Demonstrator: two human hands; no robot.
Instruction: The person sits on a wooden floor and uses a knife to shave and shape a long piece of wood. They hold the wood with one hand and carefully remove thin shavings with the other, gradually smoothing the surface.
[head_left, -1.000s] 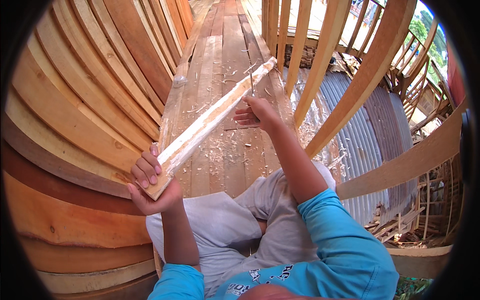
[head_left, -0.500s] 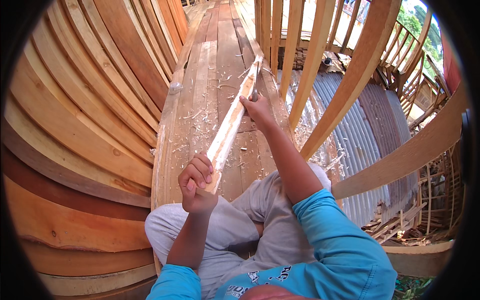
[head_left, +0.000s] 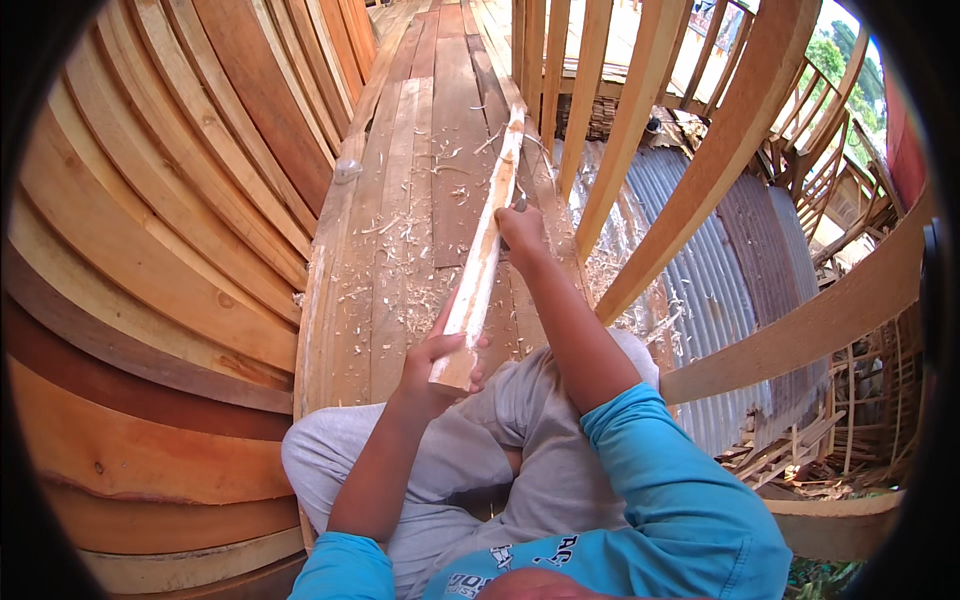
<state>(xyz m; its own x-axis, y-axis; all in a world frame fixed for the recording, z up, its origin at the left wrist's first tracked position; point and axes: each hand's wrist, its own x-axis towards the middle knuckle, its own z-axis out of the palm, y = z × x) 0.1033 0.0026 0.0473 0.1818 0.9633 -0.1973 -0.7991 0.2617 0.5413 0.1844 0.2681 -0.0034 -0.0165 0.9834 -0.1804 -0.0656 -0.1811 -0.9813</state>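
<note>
A long, pale strip of wood [head_left: 489, 262], whittled and rough-faced with brown patches, slants away from me above my lap. My left hand [head_left: 432, 372] is wrapped round its near, squared end from beneath, thumb on one side and fingertips on the other. Farther along, my right hand [head_left: 522, 232] is closed against the strip's right side. It grips a small dark tool [head_left: 520, 203], of which only a bit shows above the fingers; its blade, if any, is hidden. The strip's far end reaches out over the floorboards.
Curled wood shavings [head_left: 400, 262] litter the plank floor [head_left: 455, 110]. Stacked boards [head_left: 170, 220] lean along the left. Upright wooden posts [head_left: 690, 150] line the right, with corrugated metal roofing [head_left: 690, 270] below them. A small clear object [head_left: 347, 170] lies by the floor's left edge.
My left hand has shifted from the top of the near end to underneath it. The strip has swung more upright in view, its near end moving right. My right hand moved slightly nearer.
</note>
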